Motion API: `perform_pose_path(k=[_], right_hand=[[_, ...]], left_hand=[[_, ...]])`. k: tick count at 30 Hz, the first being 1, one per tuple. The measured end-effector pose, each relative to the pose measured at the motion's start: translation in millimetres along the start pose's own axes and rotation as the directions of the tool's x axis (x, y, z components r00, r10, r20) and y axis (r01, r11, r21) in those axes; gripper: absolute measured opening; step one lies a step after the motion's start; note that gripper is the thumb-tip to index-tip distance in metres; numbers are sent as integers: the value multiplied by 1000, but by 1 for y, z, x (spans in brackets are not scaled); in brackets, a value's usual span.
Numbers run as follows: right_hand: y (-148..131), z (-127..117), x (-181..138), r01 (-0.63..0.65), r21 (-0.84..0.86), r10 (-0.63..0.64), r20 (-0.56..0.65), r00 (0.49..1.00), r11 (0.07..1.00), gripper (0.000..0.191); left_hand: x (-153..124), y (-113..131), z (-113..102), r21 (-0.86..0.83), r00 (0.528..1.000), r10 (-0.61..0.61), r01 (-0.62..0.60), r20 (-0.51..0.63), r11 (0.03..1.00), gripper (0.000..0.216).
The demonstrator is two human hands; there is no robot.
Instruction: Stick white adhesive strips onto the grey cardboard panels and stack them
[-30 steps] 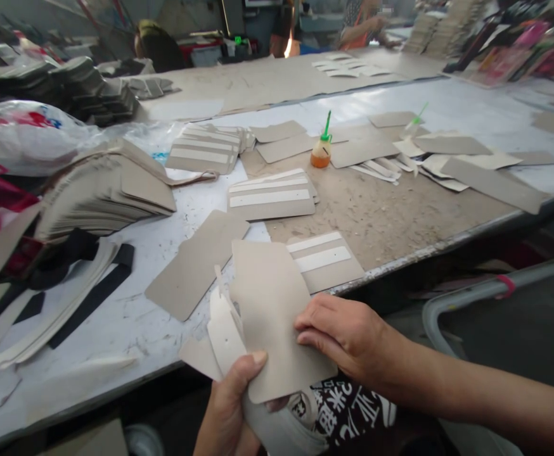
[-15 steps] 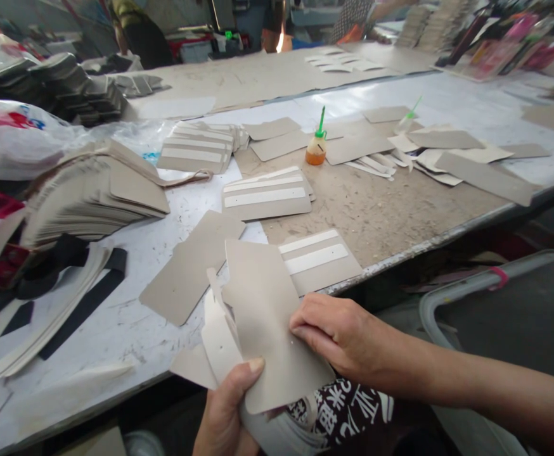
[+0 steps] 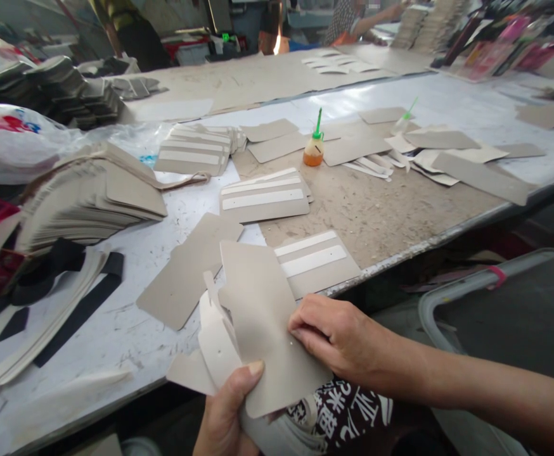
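One flat grey card [image 3: 262, 316], rounded corners, L hand [image 3: 224, 411] pinching bottom edge, R hand [image 3: 338, 339] gripping its side

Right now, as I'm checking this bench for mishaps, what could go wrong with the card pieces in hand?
The left hand pinches a fanned bunch of card pieces past the table edge; the white strips could slip out and fall. The glue bottle stands among loose cards; a sweeping arm might tip it.

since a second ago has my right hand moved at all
No. The right hand stays on the held grey card, just as far below the striped card lying beyond it; the whole view only drifted slightly left.
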State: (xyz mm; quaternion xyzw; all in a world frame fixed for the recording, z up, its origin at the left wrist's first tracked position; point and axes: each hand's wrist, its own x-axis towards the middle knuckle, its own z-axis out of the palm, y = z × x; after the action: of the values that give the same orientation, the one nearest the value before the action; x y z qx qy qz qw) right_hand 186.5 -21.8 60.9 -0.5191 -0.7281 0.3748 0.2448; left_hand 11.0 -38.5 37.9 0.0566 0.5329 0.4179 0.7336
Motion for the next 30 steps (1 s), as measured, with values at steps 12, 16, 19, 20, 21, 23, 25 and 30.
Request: perform_pose_path(k=[12,16,19,20,21,23,25,30], right_hand=[[3,3,-3,75,13,-75,-35,997,997,8],[0,11,-7,112,-176,-128,-83,988,978,13],[-4,13,-9,121,-314,-166,-119,979,942,15],[-5,14,-8,126,-343,-178,-123,976,931,15],[-5,15,-8,134,-361,-190,-122,974,923,14],[-5,17,-6,150,-364,-210,-132,969,919,12],[-2,17,-5,154,-290,-210,-175,962,945,12],[6,0,-13,-3,-5,2,-212,977,1000,12]], left_hand=[[0,0,2,-15,999,-32,31,-9,999,66],[-2,1,6,8,999,21,-21,-43,1000,66],[-3,0,8,25,997,50,-49,-61,999,67],[-3,0,9,25,997,50,-48,-63,999,67],[-3,0,10,23,997,47,-45,-63,999,68],[-3,1,11,11,998,37,-36,-57,999,68],[-2,1,10,-12,998,34,-34,-44,999,69],[1,5,5,-3,998,45,-45,-51,999,65]])
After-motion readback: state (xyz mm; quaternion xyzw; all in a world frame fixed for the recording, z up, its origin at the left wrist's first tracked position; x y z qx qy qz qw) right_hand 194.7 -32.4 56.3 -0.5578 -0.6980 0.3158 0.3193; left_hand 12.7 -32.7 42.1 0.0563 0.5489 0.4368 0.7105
